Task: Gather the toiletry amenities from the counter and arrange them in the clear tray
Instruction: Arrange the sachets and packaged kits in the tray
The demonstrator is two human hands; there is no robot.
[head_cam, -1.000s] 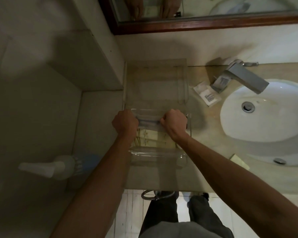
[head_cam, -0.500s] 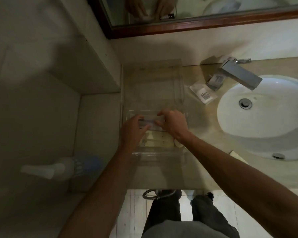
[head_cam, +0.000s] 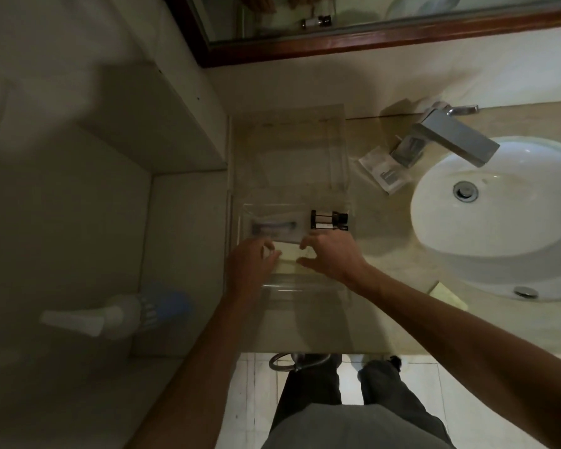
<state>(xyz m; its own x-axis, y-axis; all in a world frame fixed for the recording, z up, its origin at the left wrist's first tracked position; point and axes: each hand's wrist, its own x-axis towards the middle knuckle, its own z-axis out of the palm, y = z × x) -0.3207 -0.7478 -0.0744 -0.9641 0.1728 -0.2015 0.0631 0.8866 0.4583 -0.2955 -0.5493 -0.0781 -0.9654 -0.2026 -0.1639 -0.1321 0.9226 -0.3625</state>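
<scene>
A clear tray [head_cam: 292,283] sits on the beige counter at its left end. Inside it lie a wrapped toothbrush packet [head_cam: 274,229] at the back left, two small dark-capped bottles [head_cam: 329,221] at the back right, and pale flat packets [head_cam: 289,265] nearer me. My left hand [head_cam: 250,267] hovers over the tray's left front with fingers apart, holding nothing. My right hand [head_cam: 329,254] is spread over the pale packets, fingertips just above them, empty as far as I can see.
A second clear tray [head_cam: 292,150] stands behind the first against the wall. A white sachet [head_cam: 384,171] lies by the chrome tap [head_cam: 454,137]. The white basin [head_cam: 499,215] fills the right. A pale packet [head_cam: 447,294] lies at the basin's front. A white-and-blue bottle [head_cam: 127,311] is low on the left.
Both hands let go of the toothbrush packet and drew back towards me with fingers apart. The two small bottles, hidden before by the right hand, now show.
</scene>
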